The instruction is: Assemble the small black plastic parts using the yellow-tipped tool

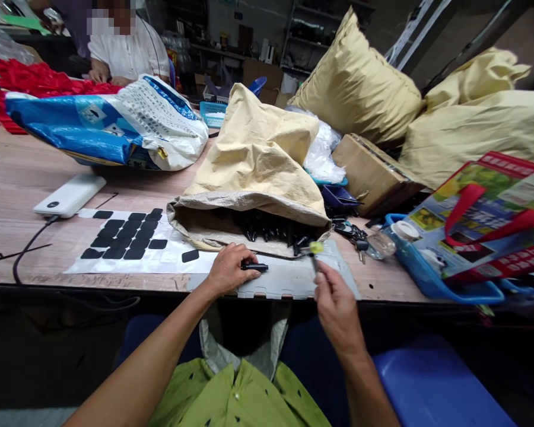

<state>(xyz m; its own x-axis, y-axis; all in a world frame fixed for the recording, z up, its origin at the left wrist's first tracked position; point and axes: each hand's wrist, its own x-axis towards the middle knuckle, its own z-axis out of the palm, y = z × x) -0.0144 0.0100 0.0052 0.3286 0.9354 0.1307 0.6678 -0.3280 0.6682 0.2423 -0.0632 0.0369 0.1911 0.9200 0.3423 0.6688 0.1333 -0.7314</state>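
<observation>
Black part point(256, 267) is pinched in left hand point(230, 268), grip nearly closed, over grey board point(289, 280); board contact can't be told. Yellow-tipped tool point(315, 252), blurred, is gripped in right hand point(337, 305), closed around its lower end. Just beyond, similar dark pieces point(273, 228) are heaped in the open sack point(253, 160). To the left, black pads point(123, 242) are laid on white sheet point(164, 261) on tabletop point(9, 184).

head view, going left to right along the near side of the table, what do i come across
White power bank, black patches on a white sheet, left hand, the black piece it holds, yellow-tipped tool, the right hand holding it, clear jar, bag with red handles.
</observation>
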